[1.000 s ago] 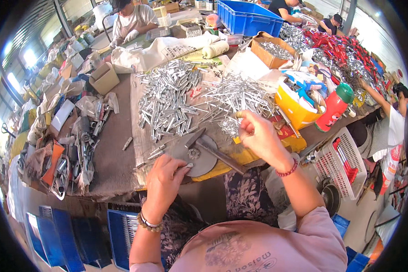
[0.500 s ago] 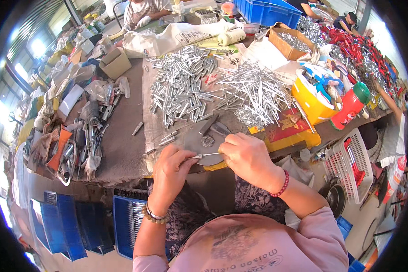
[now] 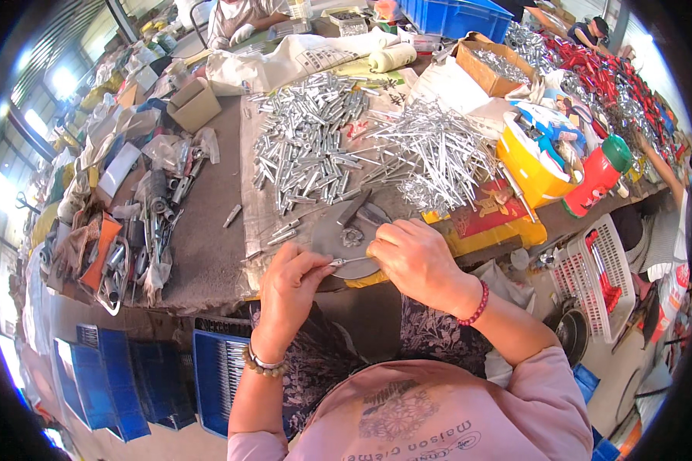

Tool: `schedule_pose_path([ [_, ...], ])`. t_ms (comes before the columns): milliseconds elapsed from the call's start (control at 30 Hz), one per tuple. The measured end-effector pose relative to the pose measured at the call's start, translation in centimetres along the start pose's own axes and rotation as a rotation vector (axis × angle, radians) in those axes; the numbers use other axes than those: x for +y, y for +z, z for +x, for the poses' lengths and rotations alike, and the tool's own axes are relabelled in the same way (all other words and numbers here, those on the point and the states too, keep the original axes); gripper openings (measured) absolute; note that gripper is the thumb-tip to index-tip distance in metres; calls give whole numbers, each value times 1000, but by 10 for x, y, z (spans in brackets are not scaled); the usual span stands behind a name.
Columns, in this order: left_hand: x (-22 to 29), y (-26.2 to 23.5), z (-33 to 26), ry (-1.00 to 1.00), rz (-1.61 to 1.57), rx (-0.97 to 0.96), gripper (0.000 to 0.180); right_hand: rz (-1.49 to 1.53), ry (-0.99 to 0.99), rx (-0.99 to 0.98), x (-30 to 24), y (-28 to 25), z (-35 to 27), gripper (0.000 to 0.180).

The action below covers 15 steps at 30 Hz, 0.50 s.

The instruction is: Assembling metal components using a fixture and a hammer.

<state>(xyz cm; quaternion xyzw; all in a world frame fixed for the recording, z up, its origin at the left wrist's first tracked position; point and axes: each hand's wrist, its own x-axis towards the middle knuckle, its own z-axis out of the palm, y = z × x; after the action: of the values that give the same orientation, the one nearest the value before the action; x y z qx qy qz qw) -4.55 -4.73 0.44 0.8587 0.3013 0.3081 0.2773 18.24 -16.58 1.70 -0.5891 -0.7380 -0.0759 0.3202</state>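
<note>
My left hand (image 3: pixel 291 280) pinches a small silver metal sleeve (image 3: pixel 337 263) between thumb and fingers at the table's front edge. Facing it, my right hand (image 3: pixel 419 261) is closed on a thin metal rod (image 3: pixel 357 260), whose visible length reaches toward the sleeve. Whether the rod's tip sits inside the sleeve is too small to tell. Just beyond my hands lies a round grey metal plate (image 3: pixel 324 240), bearing a dark angled metal piece (image 3: pixel 354 207) and a small ring-shaped part (image 3: pixel 351 237).
A pile of silver sleeves (image 3: pixel 307 146) covers the table's middle, beside a heap of thin rods (image 3: pixel 442 157). Loose tools (image 3: pixel 150 223) lie left. A yellow container (image 3: pixel 527 165) and a red bottle with green cap (image 3: pixel 598 177) stand right. Blue bins (image 3: pixel 215 376) sit below the table.
My right hand has shifted very slightly left, toward my left hand. Both hands keep their grip, and the sleeve's end shows a little more clearly.
</note>
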Motion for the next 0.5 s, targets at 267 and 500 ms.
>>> schedule_pose_path([
  [267,5,0,4,7,-29,-16,14,50,-6,-62,5,4,6,18],
  [500,5,-3,1,15,12,-9,14,80,253,196,60,-36,-2,7],
])
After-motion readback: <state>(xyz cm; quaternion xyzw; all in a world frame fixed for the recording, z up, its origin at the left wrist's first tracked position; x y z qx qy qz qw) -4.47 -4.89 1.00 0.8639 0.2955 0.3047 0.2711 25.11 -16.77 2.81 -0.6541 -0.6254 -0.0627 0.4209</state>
